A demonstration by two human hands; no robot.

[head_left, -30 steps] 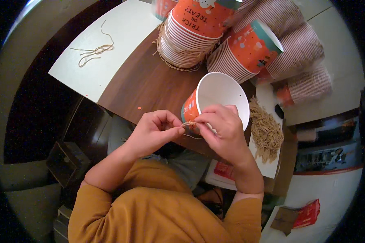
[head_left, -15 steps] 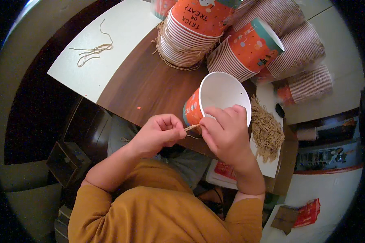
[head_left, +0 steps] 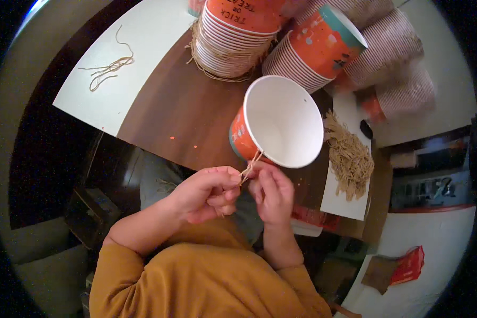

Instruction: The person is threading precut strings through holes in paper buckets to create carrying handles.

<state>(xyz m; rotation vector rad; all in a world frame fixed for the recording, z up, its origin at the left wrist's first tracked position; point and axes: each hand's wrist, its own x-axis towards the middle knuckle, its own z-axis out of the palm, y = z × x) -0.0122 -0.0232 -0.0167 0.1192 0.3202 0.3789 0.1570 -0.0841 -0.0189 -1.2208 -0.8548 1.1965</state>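
An orange and teal paper bucket (head_left: 285, 119) with a white inside stands at the table's near edge, its mouth tilted toward me. From its near rim comes a thin tan twine (head_left: 255, 159), which runs down to my hands. My left hand (head_left: 212, 193) pinches the twine between thumb and forefinger, just left of and below the bucket. Close beside it, my right hand (head_left: 271, 191) grips the twine near the bucket's rim, fingers curled. How the twine meets the bucket wall is partly hidden by the fingers.
Stacked buckets (head_left: 238, 42) with twine around them stand at the back, beside another stack (head_left: 323, 50) and plastic-wrapped stacks (head_left: 384, 53). A heap of cut twine (head_left: 350, 159) lies at right. Loose twine (head_left: 108, 66) lies on the white board (head_left: 85, 100) at left.
My right hand has come down off the bucket's rim to the twine beside my left hand. The twine now shows stretched between the rim and my fingers.
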